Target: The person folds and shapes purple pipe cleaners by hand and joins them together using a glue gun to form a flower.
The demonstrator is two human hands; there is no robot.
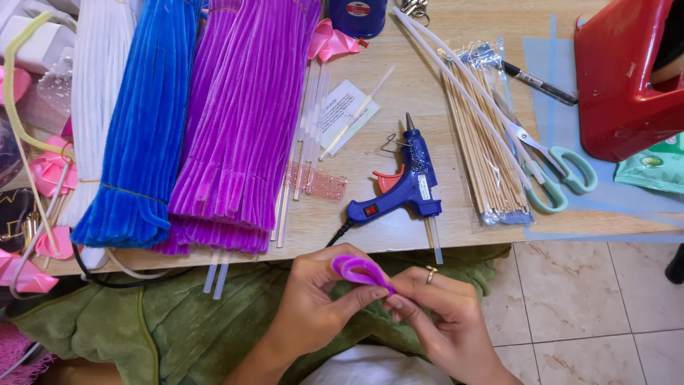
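Observation:
Both my hands meet low in the head view, just off the table's front edge. My left hand [317, 303] and my right hand [434, 314] together pinch a purple pipe cleaner [358, 271] bent into a small loop. My right hand wears a ring. Above them on the wooden table [399, 93] lies a blue hot glue gun [406, 185] with its black cord running left. A big bundle of purple pipe cleaners [242, 121] lies at upper left, beside a blue bundle [142, 128] and a white bundle [96, 85].
A clear bag of wooden skewers [484, 150] and green-handled scissors [559, 167] lie at right, by a black pen [538, 82] and a red tape dispenser [627, 78]. Clear glue sticks [306, 135], pink ribbon pieces [50, 171], a green cloth [171, 321] and tiled floor [591, 299] surround the table.

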